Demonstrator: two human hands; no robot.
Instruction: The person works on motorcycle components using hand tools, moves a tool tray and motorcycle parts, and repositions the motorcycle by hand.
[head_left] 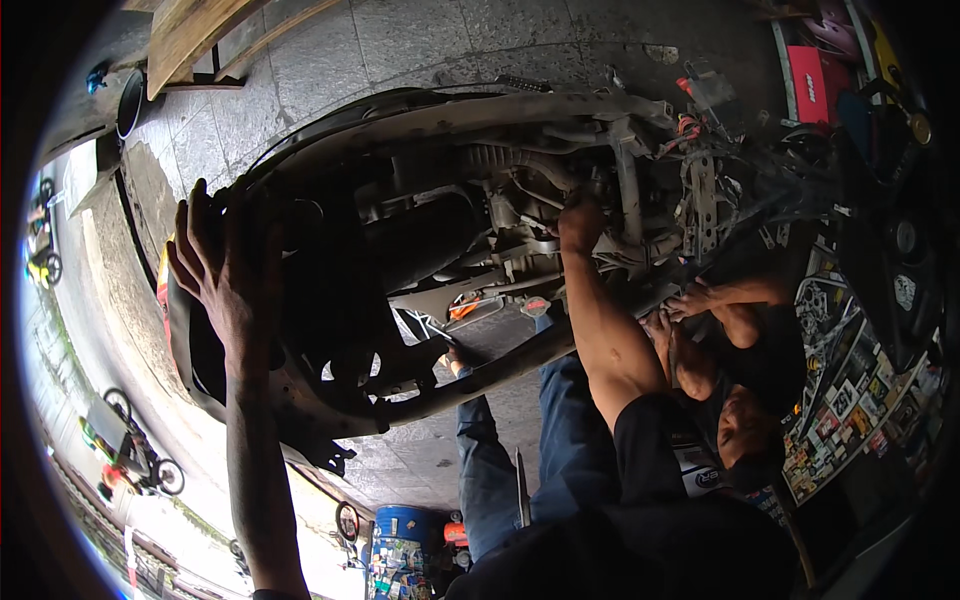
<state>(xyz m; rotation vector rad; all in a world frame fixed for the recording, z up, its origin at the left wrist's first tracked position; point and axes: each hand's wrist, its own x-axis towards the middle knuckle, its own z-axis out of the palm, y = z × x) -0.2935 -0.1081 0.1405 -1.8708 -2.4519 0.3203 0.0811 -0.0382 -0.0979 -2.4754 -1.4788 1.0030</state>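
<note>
A stripped scooter frame [470,390] lies across the view, its bodywork off and its dark inner parts bare. My left hand [225,270] rests with fingers spread on the black rear end of the scooter. Into the engine bay reaches my right hand [580,222], its fingers curled closed beside a ribbed hose [500,158] and the metal engine parts [505,210]. What those fingers grip is too dark to make out. Right of my arm, a co-worker's hands [690,300] are at the near frame rail.
The co-worker [750,420] crouches close by my right arm. A sticker-covered panel [850,410] and a red box [808,85] stand at the right. Behind me is a blue drum [405,525]. A wooden bench [195,40] is at the far left, beside a road with motorcycles [130,440].
</note>
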